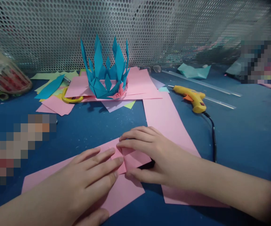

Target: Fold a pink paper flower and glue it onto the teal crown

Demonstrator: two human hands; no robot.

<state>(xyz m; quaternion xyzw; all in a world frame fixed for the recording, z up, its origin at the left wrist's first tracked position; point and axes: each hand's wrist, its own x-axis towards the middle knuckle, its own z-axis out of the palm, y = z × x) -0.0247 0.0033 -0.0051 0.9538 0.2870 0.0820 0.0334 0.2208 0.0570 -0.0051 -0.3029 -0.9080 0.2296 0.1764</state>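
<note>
A small folded piece of pink paper (136,158) lies on a larger pink sheet (129,193) near the front of the blue table. My left hand (84,179) rests flat, fingers stretched out, with its fingertips pressing the left part of the folded paper. From the right, my right hand (155,150) spans the same piece, its fingers at the far edge and its thumb at the near edge. Part of the folded paper is hidden under both hands. Behind them stands a blue paper crown (102,84) with tall points and a pink paper flower (120,91) on its front.
Right of the crown lies a yellow glue gun (192,97), its black cord (213,131) running forward. Clear glue sticks (203,83) are beside it. A long pink strip (168,122) extends under my right arm. Scissors with a yellow handle (72,100) and a jar (7,72) are left.
</note>
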